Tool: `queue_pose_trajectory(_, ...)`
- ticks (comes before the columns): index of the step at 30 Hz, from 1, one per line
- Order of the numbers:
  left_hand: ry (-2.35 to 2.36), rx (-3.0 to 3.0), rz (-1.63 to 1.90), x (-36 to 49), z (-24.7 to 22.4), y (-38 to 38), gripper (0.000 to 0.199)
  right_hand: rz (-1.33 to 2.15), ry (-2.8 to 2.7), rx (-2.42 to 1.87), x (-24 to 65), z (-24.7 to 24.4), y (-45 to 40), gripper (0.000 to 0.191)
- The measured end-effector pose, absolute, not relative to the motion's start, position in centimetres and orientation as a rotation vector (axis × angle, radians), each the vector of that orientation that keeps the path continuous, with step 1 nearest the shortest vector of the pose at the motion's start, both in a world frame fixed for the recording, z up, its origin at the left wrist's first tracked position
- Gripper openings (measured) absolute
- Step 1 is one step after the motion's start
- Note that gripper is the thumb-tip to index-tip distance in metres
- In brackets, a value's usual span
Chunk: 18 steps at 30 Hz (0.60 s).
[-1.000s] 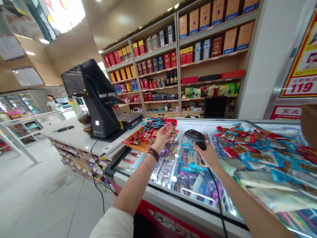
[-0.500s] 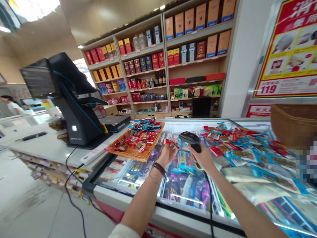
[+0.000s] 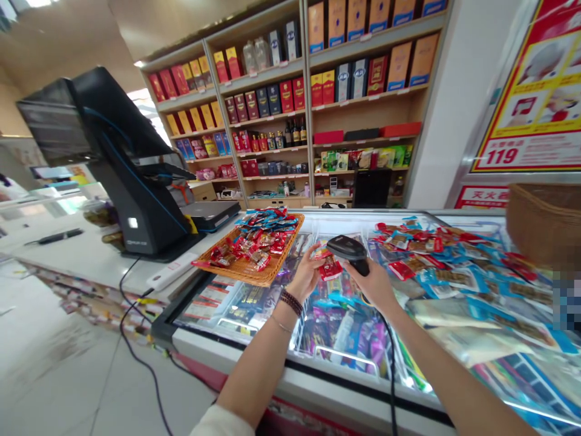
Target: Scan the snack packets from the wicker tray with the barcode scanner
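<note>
My left hand (image 3: 306,277) pinches a small red snack packet (image 3: 330,267), its printed face turned up. Just to the right, my right hand (image 3: 373,283) grips a black barcode scanner (image 3: 348,247) by its handle, with the scanner's head close above the packet. A cable (image 3: 393,369) runs down from the scanner across the freezer edge. Left of my hands, a wicker tray (image 3: 267,277) holds many red and blue snack packets. More packets (image 3: 447,266) lie spread over the glass to the right. Both hands are above the glass-topped freezer (image 3: 227,351).
A point-of-sale terminal (image 3: 136,188) stands on the white counter at left, with a flat grey device (image 3: 211,215) beside it. A brown basket (image 3: 542,218) sits at the far right. Shelves of boxes (image 3: 284,97) line the back wall. Black cables (image 3: 131,339) hang over the counter's front.
My left hand has turned the red packet, so its broad face now shows near the scanner. The scanner stays in my right hand. The view has shifted slightly.
</note>
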<state>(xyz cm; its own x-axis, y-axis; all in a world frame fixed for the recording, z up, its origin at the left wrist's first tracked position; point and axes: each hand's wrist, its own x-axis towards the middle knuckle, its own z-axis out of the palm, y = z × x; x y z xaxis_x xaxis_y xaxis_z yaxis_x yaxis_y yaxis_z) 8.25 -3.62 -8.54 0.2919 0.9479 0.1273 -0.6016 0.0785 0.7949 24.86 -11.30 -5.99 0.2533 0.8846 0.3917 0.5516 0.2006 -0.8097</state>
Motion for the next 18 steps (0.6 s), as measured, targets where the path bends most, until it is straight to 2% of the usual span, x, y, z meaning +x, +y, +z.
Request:
queue_pose_trajectory(2, 0.520, 0.904, 1.285, 8.3, -8.7, -3.6, 0.060, 0.387, -1.422, -1.491, 24.8, -6.0, -11.3, 0.042)
queue_pose_trajectory(6, 0.626, 0.969, 1.392, 8.2, -9.5, -2.9, 0.043, 0.361, -1.428, -1.511, 24.9, -6.3, -11.2, 0.042)
queue_pose_trajectory(10, 0.802, 1.068, 1.454, 8.1, -10.3, -2.3, 0.051, 0.335, -1.452, -1.502, 24.9, -6.4, -11.3, 0.044)
queue_pose_trajectory(18, 1.449, 1.557, 1.671, 7.4, -8.9, -3.1, 0.033, 0.368, -1.525, -1.523, 24.2, -6.0, -12.2, 0.041)
